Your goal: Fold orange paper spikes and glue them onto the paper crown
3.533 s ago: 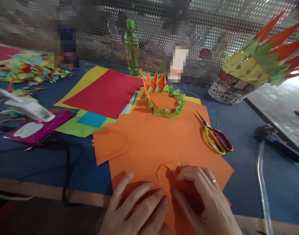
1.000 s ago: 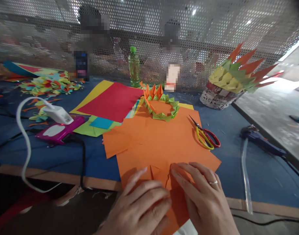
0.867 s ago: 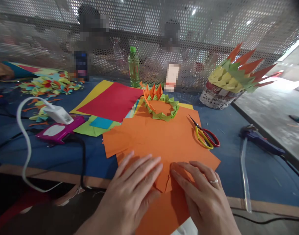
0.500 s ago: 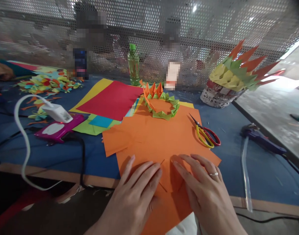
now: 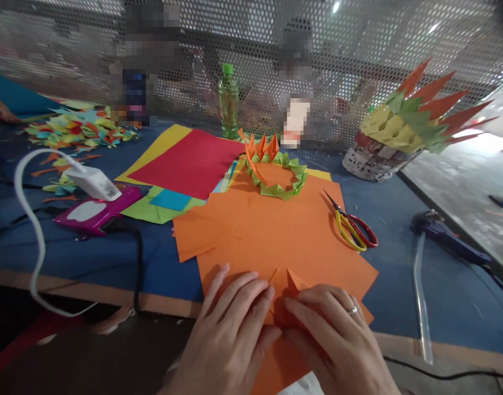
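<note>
Partly hidden: folded orange ppr [image 5: 296, 281], by L hand [image 5: 232, 323] & R hand [image 5: 333, 329].

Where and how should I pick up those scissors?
Best, I'd judge, by the yellow and red handle loops, coming from the near right: the scissors lie with the loops toward that side, while the pointed blades aim away to the far left over the orange paper.

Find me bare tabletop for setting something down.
Blue tabletop shows between the scissors and the glue gun, and between the black cord and the orange sheets. Crowded: around left hand and right hand, and the paper scraps at upper left.
</note>
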`<action>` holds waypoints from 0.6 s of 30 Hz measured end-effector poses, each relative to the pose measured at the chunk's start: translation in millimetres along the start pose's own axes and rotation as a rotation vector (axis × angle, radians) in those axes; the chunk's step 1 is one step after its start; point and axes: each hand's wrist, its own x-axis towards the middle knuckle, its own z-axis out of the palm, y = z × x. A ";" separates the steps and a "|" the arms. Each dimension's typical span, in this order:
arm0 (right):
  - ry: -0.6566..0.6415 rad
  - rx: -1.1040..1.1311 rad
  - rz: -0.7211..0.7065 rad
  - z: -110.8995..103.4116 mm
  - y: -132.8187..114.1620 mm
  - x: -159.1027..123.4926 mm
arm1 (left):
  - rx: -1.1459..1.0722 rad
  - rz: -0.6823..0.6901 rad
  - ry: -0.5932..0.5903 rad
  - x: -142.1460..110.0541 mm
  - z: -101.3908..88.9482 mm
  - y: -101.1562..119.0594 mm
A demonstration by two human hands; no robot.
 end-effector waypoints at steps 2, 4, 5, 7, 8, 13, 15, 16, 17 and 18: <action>0.012 -0.012 -0.015 1.2 -0.4 1.9 | 0.001 -0.019 0.031 -0.4 0.6 0.9; 0.020 -0.019 -0.022 1.6 -0.5 4.3 | 0.004 -0.033 0.051 -0.6 0.5 1.3; 0.026 -0.016 -0.023 1.6 -0.5 5.6 | 0.005 -0.034 0.053 -0.7 0.3 1.2; 0.040 0.003 -0.022 1.8 -0.3 8.2 | -0.003 -0.018 0.049 -1.7 -0.2 0.3; 0.047 0.016 -0.019 2.1 -0.3 9.6 | -0.009 -0.001 0.048 -2.7 -0.3 -0.6; 0.085 0.062 0.001 5.2 -0.5 14.6 | -0.039 0.057 0.077 -9.4 -0.7 -7.6; 0.069 0.077 -0.011 5.5 -0.3 15.1 | -0.054 0.039 0.070 -8.5 -3.7 -9.9; 0.054 0.083 -0.017 5.3 -0.2 15.1 | -0.062 0.033 0.075 -6.5 -6.4 -10.6; 0.045 0.087 -0.019 4.9 -0.1 15.1 | -0.069 0.035 0.071 -3.4 -9.8 -11.2; 0.036 0.090 -0.018 4.5 -0.1 15.2 | -0.071 0.038 0.049 0.5 -13.8 -11.6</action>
